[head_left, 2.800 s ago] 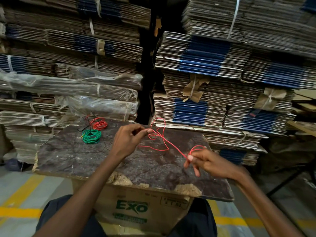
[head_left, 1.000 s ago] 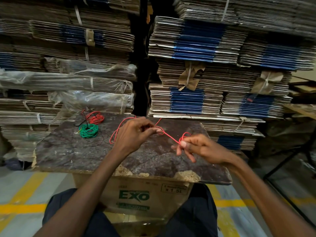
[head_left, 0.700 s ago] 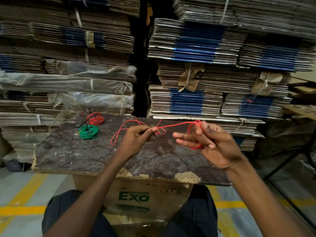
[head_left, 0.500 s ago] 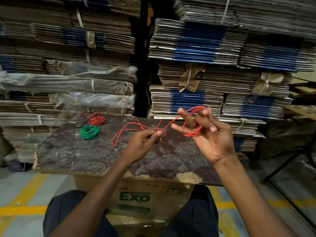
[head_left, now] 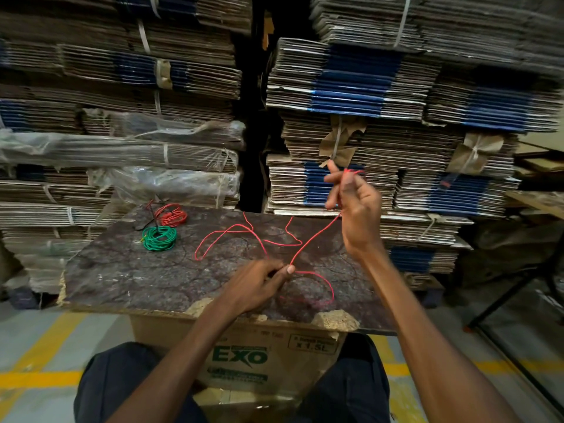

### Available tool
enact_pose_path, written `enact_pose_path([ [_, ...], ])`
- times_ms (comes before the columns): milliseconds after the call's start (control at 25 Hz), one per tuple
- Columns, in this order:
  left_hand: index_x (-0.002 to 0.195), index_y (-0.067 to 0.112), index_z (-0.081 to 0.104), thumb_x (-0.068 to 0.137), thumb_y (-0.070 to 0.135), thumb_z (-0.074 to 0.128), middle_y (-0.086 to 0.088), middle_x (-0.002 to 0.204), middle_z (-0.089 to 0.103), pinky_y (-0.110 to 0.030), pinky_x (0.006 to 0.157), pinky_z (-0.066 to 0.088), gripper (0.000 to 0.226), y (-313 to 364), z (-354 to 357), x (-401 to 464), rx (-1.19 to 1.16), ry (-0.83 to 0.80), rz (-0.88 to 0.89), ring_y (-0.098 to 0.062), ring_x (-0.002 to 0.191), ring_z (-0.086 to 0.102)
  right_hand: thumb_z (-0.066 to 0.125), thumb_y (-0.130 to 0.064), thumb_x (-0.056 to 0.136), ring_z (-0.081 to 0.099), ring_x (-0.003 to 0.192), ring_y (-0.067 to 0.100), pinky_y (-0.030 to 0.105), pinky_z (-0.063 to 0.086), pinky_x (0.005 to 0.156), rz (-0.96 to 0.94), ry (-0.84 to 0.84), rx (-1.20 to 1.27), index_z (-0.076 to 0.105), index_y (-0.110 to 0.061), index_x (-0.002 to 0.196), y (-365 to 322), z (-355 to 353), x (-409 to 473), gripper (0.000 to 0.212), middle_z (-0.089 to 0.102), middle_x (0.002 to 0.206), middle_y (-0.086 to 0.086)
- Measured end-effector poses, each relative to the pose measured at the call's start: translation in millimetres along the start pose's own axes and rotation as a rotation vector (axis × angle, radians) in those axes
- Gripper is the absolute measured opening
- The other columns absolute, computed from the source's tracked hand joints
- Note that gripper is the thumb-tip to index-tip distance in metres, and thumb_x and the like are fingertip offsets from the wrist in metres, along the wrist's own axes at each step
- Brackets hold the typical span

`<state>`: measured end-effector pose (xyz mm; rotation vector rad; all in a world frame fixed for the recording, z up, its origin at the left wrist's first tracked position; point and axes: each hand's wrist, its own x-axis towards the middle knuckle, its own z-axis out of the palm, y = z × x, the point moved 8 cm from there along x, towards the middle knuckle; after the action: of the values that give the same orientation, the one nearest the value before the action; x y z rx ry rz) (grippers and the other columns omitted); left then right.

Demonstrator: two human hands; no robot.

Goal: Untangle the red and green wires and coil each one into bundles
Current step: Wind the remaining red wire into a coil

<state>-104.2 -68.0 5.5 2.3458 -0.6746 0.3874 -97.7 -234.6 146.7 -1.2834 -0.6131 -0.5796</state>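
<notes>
- The loose red wire looks thin, light and springy; it keeps kinks and loops where it lies on the bench.
- Left hand pinches it low over the bench; right hand is raised, fingers curled round a few turns.
- The span between the two hands runs taut.
- Best held near the free slack, feeding loops gently, since it would likely snag on itself.
- A green wire coil and red wire coil sit finished at the far left.
</notes>
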Motion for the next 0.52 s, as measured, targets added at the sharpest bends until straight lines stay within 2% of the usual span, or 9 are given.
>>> enact_pose_path([
  [80,0.066,0.014,0.046,0.093,0.063,0.035,-0.005,0.057,0.053,-0.042,0.055,0.043,0.057,7.6,-5.1,-1.3,-0.044,0.036,0.017,-0.015,0.053,0.053,0.037,-0.019,0.103,0.050,0.131,0.014,0.044,0.023,0.119,-0.040,-0.154,-0.381,0.064,-0.015,0.092,13.2,7.7,0.3,0.029,0.062,0.057,0.000],
  [200,0.064,0.014,0.043,0.096,0.052,0.045,-0.004,0.054,0.042,-0.041,0.053,0.040,0.049,15.4,-16.4,-2.3,-0.206,0.089,0.053,-0.016,0.050,0.045,0.036,-0.025,0.101,0.031,0.144,0.022,0.064,-0.003,0.116,-0.040,-0.388,-0.866,0.066,-0.017,0.095,44.8,8.0,-4.4,0.031,0.069,0.068,-0.004],
  [280,0.067,0.010,0.050,0.093,0.046,0.051,-0.007,0.056,0.048,-0.038,0.054,0.046,0.044,13.1,-25.5,-3.3,-0.304,0.130,0.024,-0.015,0.050,0.052,0.037,-0.021,0.096,0.023,0.147,0.027,0.060,-0.016,0.114,-0.020,-0.507,-1.082,0.067,-0.012,0.094,51.2,7.1,-12.5,0.031,0.072,0.082,0.003],
  [360,0.071,0.012,0.055,0.092,0.042,0.055,-0.002,0.059,0.053,-0.037,0.058,0.052,0.037,4.2,-34.7,-4.6,-0.407,0.187,-0.068,-0.011,0.054,0.063,0.042,-0.015,0.097,0.019,0.149,0.027,0.057,-0.019,0.113,0.040,-0.616,-1.198,0.066,-0.009,0.097,49.7,9.9,-24.8,0.025,0.070,0.103,0.010],
  [440,0.073,0.014,0.057,0.095,0.032,0.058,0.001,0.057,0.056,-0.044,0.059,0.054,0.028,-7.1,-45.5,-3.3,-0.483,0.251,-0.171,-0.019,0.059,0.070,0.043,-0.016,0.100,0.021,0.148,0.024,0.058,-0.016,0.115,0.095,-0.706,-1.307,0.064,-0.009,0.104,50.5,9.6,-36.9,0.023,0.063,0.122,0.015],
  [520,0.075,0.014,0.060,0.095,0.027,0.060,0.001,0.054,0.057,-0.045,0.056,0.055,0.024,-11.9,-58.1,0.3,-0.488,0.288,-0.205,-0.021,0.055,0.068,0.040,-0.022,0.102,0.036,0.140,0.023,0.057,-0.013,0.116,0.137,-0.748,-1.377,0.063,-0.010,0.107,51.4,3.0,-46.5,0.026,0.062,0.122,0.014],
])
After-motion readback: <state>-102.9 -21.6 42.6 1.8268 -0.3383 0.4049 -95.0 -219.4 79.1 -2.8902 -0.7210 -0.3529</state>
